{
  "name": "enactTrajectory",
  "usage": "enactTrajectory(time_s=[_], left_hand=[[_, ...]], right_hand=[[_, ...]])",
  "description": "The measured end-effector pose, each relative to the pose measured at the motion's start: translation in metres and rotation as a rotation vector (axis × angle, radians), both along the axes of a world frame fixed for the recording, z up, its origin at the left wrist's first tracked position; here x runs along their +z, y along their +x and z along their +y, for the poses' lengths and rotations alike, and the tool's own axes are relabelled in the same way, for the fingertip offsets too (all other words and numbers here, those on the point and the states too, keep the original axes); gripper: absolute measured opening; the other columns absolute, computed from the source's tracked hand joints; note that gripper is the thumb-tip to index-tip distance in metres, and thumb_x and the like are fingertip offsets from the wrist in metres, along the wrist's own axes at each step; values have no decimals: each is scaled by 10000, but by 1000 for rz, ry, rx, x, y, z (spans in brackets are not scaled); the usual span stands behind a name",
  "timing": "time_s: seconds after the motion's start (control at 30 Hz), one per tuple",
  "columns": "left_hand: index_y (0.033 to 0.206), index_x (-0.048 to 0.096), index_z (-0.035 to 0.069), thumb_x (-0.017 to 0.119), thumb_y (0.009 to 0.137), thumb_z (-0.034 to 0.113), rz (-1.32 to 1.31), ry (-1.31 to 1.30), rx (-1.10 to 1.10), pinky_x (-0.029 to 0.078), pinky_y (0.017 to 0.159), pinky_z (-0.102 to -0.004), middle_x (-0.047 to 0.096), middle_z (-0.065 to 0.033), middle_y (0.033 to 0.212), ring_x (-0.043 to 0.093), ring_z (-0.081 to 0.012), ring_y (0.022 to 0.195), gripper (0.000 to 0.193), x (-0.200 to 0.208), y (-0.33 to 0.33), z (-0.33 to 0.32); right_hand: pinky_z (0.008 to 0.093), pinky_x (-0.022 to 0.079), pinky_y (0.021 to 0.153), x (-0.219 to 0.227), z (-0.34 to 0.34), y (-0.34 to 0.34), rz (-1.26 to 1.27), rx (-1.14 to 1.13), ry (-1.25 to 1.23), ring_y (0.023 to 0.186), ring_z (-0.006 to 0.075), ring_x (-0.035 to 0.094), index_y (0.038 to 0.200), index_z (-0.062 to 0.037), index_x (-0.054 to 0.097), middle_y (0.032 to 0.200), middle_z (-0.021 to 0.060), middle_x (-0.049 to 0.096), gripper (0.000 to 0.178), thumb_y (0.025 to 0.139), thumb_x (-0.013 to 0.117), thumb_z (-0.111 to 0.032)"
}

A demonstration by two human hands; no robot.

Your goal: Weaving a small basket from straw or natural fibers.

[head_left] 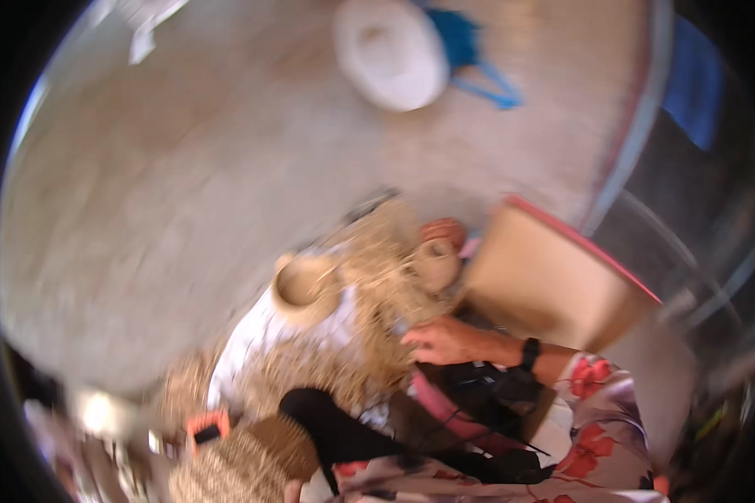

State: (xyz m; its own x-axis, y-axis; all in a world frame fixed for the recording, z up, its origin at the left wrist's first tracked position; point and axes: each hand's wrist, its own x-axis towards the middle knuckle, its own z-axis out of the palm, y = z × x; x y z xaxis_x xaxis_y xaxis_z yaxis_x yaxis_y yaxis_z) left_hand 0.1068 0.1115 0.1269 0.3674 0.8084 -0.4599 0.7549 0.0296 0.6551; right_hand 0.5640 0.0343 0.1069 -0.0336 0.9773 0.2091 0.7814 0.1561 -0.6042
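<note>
The whole picture is smeared by motion. My right hand (446,339), with a black band at the wrist, reaches over a heap of loose straw (386,281). Its fingers stretch toward the straw, and nothing shows in them. At the lower edge only a small part of my left hand (294,491) is visible, against the side of a tilted woven straw basket (231,461). The rest of that hand is out of the picture. A round tan bowl-shaped vessel (304,291) rests on a white cloth (256,339) ahead of me.
A small brown pot (437,265) and a reddish round thing (443,230) stand beyond the straw. To the right is an open box (554,264) with a red edge. An orange-framed object (208,429) lies at lower left. A white round-topped thing (392,54) stands far off.
</note>
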Motion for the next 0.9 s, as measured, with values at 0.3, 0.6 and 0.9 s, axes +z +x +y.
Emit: enactTrajectory(time_s=[0.3, 0.6, 0.9], left_hand=[[1203, 565, 45, 568, 924, 343, -306, 128, 15, 443, 914, -355, 630, -115, 1130, 578, -264, 1021, 409, -6, -23, -13], [1304, 469, 49, 512, 937, 428, -287, 320, -79, 330, 1041, -408, 512, -160, 1289, 451, -315, 1213, 529, -34, -49, -34], [1205, 512, 36, 567, 928, 359, -407, 258, -26, 415, 911, -379, 562, -126, 1148, 529, -271, 1049, 429, -47, -53, -39]], right_hand=[[304, 524, 696, -1, 111, -127, 305, 463, -347, 760, 200, 661, 1088, -7, 606, 876, 108, 679, 282, 836, 637, -129], [317, 491, 714, 45, 144, -281, 473, 841, -15, 791, 191, 564, 1036, -46, 482, 887, 85, 540, 447, 735, 765, -218], [367, 464, 638, 37, 124, -311, 211, 1021, 215, 712, 295, 557, 820, -34, 519, 773, 106, 513, 227, 686, 683, -118]])
